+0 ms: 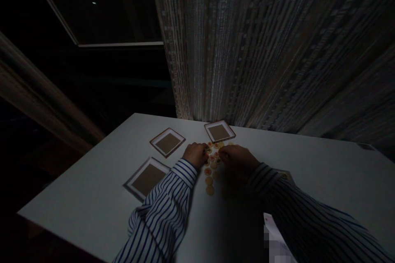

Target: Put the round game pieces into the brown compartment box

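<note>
Several round, pale yellow discs, some with red or dark markings, lie in a loose cluster on the white table [117,181]. A plain disc [210,190] is at the cluster's near end, with a red-marked disc [207,171] farther up. My left hand [196,154] rests at the cluster's left side, its fingers curled in at the discs; what they hold, if anything, is hidden. My right hand [239,157] is at the right side, thumb and fingers drawn together over the discs. Whatever is between those fingertips is too dark and small to make out.
Shallow open boxes stand on the table: one behind the discs [219,132], one at the left [168,142], and one nearer [148,180], partly behind my left sleeve. Another object [285,175] shows past my right sleeve. A curtain [216,49] hangs along the far edge.
</note>
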Demonstrator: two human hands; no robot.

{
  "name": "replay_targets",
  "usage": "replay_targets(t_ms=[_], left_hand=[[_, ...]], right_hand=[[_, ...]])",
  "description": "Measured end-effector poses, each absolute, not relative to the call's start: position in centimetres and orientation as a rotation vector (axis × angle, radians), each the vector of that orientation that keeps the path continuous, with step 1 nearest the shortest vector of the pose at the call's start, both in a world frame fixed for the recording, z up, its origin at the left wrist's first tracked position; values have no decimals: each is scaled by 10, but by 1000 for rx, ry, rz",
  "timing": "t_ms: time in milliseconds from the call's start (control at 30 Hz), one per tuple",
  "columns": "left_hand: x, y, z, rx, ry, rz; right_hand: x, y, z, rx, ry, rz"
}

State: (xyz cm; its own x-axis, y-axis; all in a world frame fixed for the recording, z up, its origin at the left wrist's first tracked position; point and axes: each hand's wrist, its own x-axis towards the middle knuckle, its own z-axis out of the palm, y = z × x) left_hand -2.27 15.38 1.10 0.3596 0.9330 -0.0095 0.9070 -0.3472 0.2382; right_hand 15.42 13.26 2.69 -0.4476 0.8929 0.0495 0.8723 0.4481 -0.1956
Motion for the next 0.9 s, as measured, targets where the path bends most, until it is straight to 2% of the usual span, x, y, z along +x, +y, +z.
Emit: replay_targets(t_ms=[567,900], left_hand=[[-25,155,8,2431,1695,189],[-25,151,20,2551,1643,389]], right_hand=[[160,135,18,-1562,-2531,219],[165,130,20,-1665,-2484,212]])
